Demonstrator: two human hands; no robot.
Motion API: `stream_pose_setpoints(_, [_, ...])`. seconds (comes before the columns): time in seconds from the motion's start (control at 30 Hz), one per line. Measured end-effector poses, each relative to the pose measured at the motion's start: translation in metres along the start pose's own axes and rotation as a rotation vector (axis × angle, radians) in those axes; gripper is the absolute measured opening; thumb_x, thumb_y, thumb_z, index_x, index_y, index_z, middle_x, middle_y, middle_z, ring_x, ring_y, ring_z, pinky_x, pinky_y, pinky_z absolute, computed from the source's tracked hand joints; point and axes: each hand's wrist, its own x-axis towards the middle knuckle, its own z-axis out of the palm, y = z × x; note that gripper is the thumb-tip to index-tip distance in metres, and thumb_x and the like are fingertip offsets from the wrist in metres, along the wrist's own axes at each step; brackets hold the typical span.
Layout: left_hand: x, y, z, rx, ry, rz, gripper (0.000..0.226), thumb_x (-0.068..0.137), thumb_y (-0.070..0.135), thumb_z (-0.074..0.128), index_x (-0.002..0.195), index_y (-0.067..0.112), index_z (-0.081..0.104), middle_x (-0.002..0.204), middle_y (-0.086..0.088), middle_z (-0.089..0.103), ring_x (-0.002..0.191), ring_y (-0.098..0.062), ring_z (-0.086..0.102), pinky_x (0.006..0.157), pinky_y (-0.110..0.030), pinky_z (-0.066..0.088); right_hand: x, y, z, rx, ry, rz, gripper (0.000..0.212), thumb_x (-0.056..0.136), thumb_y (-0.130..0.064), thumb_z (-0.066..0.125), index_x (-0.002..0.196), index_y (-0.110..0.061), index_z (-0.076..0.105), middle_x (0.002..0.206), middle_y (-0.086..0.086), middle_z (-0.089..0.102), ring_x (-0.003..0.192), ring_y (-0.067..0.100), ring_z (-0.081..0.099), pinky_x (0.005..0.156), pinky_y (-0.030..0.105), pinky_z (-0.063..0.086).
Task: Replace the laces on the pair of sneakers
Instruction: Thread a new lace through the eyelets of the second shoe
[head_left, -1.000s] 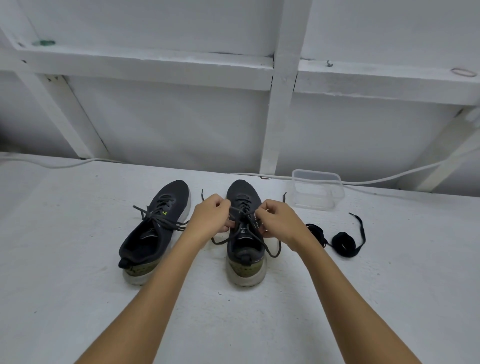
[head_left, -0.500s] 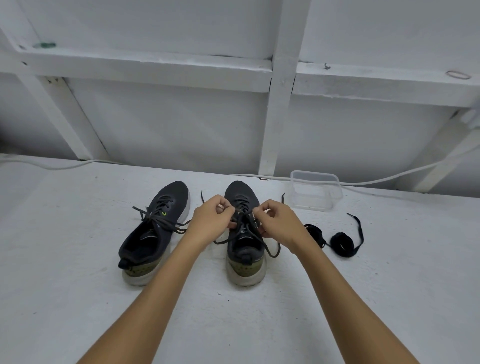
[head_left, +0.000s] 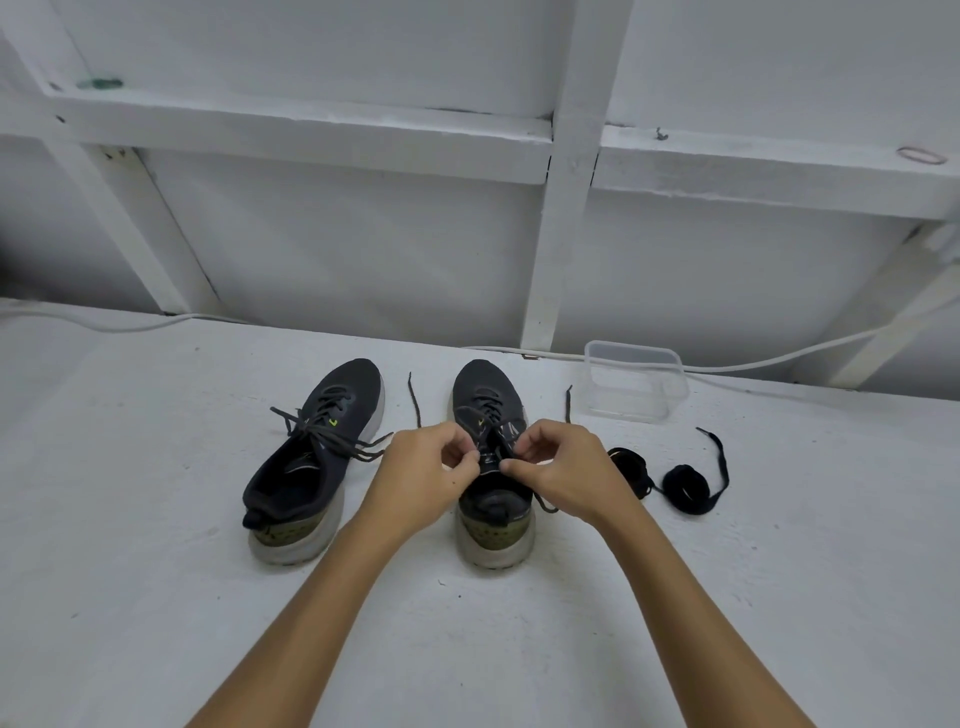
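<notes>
I see both hands (head_left: 491, 467) parked over the R sneaker (head_left: 493, 483), so its lacing is blocked from above, w/ loose lace ends (head_left: 414, 400) trailing on the desk (head_left: 156, 597) in the gap toward the L sneaker (head_left: 317, 457) and on the far R side. To the R, two coiled black laces (head_left: 685, 486) lie just beside the R wrist and a clear plastic tub (head_left: 634, 384) sits behind them near the wall, w/ a white cable (head_left: 779, 358) running along the back edge. Open desk on the far L, far R and the near side between and outside my forearms gives free passage.
</notes>
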Motion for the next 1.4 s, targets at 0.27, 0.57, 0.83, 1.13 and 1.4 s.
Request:
stream_pose_setpoints(0.27, [0.009, -0.005, -0.031, -0.694, -0.395, -0.313, 0.011, 0.103, 0.026, 0.052, 0.097, 0.018, 0.055, 0.118, 0.002, 0.072, 0.111, -0.016, 0.067, 0.095, -0.044, 0.05, 0.0, -0.001, 0.001, -0.007, 0.027, 0.039, 0.012, 0.085, -0.027, 0.078, 0.08, -0.02, 0.069, 0.075, -0.005, 0.069, 0.049, -0.005, 0.054, 0.046, 0.012, 0.04])
stream_pose_setpoints(0.57, [0.02, 0.0, -0.04, -1.056, -0.326, -0.244, 0.011, 0.088, 0.03, 0.06, 0.092, 0.02, 0.056, 0.085, 0.005, 0.059, 0.082, -0.01, 0.057, 0.077, -0.032, 0.045, -0.002, -0.004, 0.007, 0.017, 0.064, 0.084, 0.014, 0.086, -0.028, 0.077, 0.08, -0.019, 0.068, 0.071, -0.006, 0.068, 0.047, -0.002, 0.053, 0.049, 0.016, 0.042])
stream_pose_setpoints(0.83, [0.016, -0.016, -0.017, -0.496, -0.11, -0.28, 0.013, 0.097, 0.03, 0.064, 0.094, 0.018, 0.063, 0.083, 0.008, 0.063, 0.058, -0.007, 0.048, 0.064, -0.026, 0.039, -0.008, -0.019, 0.01, -0.151, 0.045, 0.025, 0.03, 0.08, -0.04, 0.084, 0.083, -0.017, 0.065, 0.077, -0.005, 0.068, 0.069, 0.011, 0.062, 0.06, 0.018, 0.047])
stream_pose_setpoints(1.13, [0.008, -0.013, 0.003, -0.111, 0.039, -0.095, 0.022, 0.085, 0.029, 0.077, 0.07, 0.03, 0.061, 0.067, 0.012, 0.063, 0.056, 0.0, 0.05, 0.057, -0.016, 0.036, -0.003, -0.023, -0.004, -0.286, -0.034, -0.091, 0.011, 0.102, -0.027, 0.055, 0.094, -0.022, 0.06, 0.088, 0.001, 0.071, 0.073, 0.017, 0.065, 0.07, 0.036, 0.056])
stream_pose_setpoints(1.4, [0.013, -0.009, 0.002, 0.088, 0.054, -0.099, 0.033, 0.088, 0.026, 0.072, 0.061, 0.024, 0.053, 0.061, 0.004, 0.061, 0.065, -0.017, 0.058, 0.06, -0.028, 0.046, -0.008, -0.031, -0.01, 0.038, 0.082, -0.138, 0.018, 0.106, -0.019, 0.044, 0.09, -0.02, 0.053, 0.082, 0.001, 0.068, 0.081, 0.021, 0.064, 0.08, 0.046, 0.057])
